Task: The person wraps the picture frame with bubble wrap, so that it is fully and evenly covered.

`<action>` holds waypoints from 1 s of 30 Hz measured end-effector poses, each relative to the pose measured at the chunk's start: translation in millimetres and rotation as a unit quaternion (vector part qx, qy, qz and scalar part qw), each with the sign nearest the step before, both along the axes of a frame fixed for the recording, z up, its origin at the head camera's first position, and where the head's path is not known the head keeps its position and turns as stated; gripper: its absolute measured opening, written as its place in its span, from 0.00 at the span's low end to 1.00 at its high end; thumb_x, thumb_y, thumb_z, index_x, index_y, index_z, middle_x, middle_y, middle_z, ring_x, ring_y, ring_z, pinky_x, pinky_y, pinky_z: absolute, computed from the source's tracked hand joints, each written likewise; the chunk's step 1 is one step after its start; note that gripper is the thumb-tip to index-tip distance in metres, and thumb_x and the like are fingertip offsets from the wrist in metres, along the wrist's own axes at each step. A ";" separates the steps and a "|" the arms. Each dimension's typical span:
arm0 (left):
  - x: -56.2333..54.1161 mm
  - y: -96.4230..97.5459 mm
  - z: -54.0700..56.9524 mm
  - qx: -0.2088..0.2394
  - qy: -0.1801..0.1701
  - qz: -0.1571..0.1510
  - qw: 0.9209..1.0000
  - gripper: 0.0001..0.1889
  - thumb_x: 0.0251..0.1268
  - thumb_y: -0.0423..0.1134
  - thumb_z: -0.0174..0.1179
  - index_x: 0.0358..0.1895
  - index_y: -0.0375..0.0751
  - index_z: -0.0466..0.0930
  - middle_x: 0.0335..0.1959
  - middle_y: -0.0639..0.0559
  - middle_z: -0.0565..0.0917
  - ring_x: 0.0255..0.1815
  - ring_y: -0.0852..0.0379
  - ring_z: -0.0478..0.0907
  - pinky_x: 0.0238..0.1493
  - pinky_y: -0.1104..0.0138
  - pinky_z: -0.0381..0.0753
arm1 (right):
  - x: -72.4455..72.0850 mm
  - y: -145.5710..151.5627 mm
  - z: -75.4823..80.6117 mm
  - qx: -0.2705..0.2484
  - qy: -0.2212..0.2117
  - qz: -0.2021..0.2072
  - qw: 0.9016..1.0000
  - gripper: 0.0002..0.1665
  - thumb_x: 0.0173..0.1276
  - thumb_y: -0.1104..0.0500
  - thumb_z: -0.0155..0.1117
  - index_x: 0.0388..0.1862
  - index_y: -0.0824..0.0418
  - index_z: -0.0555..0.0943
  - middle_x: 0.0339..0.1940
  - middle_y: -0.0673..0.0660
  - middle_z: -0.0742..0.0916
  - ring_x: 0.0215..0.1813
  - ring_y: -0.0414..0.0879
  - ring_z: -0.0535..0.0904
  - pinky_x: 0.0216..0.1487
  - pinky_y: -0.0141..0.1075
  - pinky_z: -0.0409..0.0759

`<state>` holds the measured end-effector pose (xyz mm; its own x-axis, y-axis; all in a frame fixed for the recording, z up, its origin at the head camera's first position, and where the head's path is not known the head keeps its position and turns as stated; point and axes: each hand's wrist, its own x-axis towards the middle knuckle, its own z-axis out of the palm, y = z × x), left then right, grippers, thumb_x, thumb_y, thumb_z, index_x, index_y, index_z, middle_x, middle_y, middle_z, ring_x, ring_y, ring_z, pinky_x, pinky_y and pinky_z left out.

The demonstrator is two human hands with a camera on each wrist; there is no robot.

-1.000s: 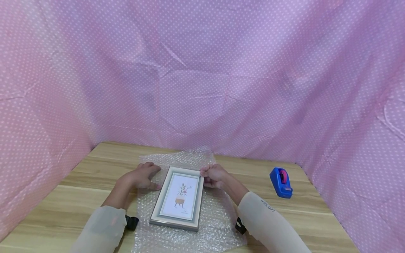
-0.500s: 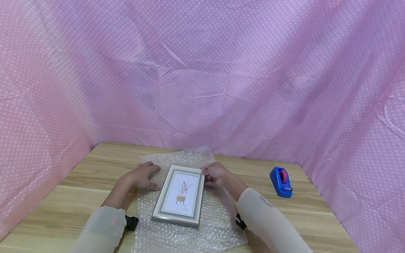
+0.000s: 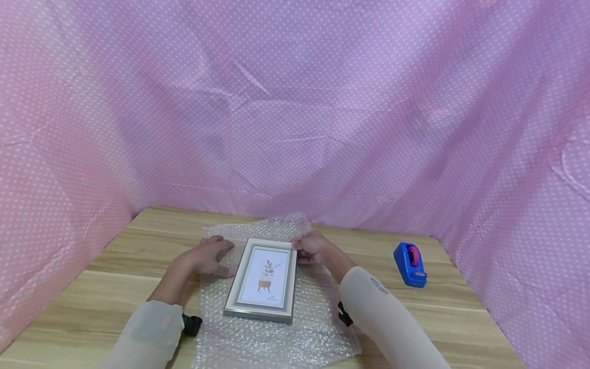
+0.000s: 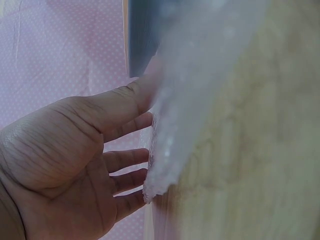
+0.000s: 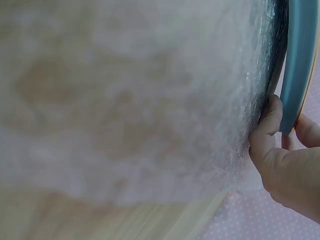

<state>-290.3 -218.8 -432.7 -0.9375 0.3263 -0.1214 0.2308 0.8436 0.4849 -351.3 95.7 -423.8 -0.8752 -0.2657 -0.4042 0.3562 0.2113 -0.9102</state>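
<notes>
A silvery picture frame with a potted-plant print lies face up over a sheet of bubble wrap. At its upper right corner my right hand pinches the border, thumb on top; in the right wrist view the frame's edge sits between thumb and fingers. My left hand rests on the left part of the wrap with fingers spread, thumb pointing toward the frame's left side. The left wrist view shows those fingers straight against the bubble wrap, the thumb close to the frame's edge.
On the right of the wooden table stands a blue tape dispenser with a pink roll. A pink dotted cloth hangs behind and along both sides. Black straps show at the wrists.
The picture frame has slid a little away from me and slightly to the right, moving with my right hand. My left hand has stayed in place on the bubble wrap.
</notes>
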 end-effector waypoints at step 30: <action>1.3 0.0 4.5 -0.015 -0.004 -0.012 1.000 0.44 0.56 0.55 0.75 0.73 0.37 0.69 0.77 0.25 0.58 0.75 0.23 0.53 0.67 0.29 0.61 | 5.9 -6.8 2.5 0.088 0.062 0.009 0.994 0.06 0.67 0.73 0.66 0.41 0.68 0.86 0.27 0.55 0.83 0.30 0.46 0.80 0.36 0.43 0.87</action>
<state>-288.9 -218.7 -428.2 -0.9281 0.3455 -0.1387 0.2484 0.8522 0.4605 -345.4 88.9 -421.3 -0.9168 -0.2165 -0.3356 0.2384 0.3774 -0.8948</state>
